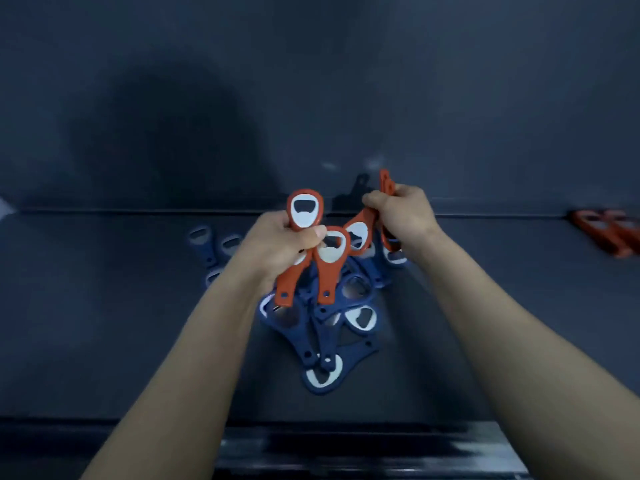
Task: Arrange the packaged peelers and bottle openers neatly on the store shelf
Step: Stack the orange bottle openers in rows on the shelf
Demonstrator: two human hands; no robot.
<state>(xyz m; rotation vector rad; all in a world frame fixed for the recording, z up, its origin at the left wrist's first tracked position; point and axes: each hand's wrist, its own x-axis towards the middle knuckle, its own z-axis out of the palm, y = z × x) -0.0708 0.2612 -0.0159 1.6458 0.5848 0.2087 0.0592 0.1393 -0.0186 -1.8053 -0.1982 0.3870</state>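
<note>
A dark blue-grey store shelf [138,323] fills the view, with a plain dark back wall [311,81] rising behind it and a glossy front edge [346,445] along the bottom. Two bare forearms reach in from below towards the middle of the shelf.

The left hand [284,244] is raised above the shelf, fingers and thumb curled round at least two orange bottle openers [306,211]. One stands with its metal-lined head up above the thumb. The other sits just to its right, handle pointing down.

The right hand [405,216], just beside the left and a little further back, pinches more orange openers [386,188]. One is seen edge-on, sticking up past the fingers. Another slants down to the left, so that its head comes close to those in the left hand.

Directly beneath both hands lies a loose heap of blue bottle openers [332,323], overlapping at all angles. A few more blue openers [207,244] lie on the shelf just left of the left wrist. At the far right edge, against the back wall, a separate orange pair [609,233] lies side by side.
</note>
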